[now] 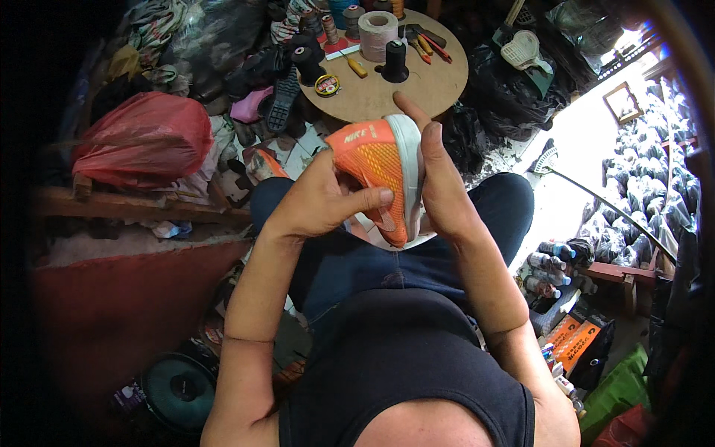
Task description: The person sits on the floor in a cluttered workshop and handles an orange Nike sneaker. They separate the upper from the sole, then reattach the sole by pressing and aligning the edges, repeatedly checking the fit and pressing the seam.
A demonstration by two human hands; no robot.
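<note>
Head view shows both hands, left hand (316, 201) and right hand (439, 182), clasping an orange sneaker (376, 167) above the lap; spools and tools lie untouched on the round table (439, 82), so work seems barely begun.

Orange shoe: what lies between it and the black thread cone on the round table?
In the head view, only bare tabletop of the round table separates the orange shoe from the black thread cone.

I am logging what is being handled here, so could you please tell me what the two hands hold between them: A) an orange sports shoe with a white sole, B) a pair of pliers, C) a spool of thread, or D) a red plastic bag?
A: the left hand and right hand grip the orange shoe from either side.
</note>
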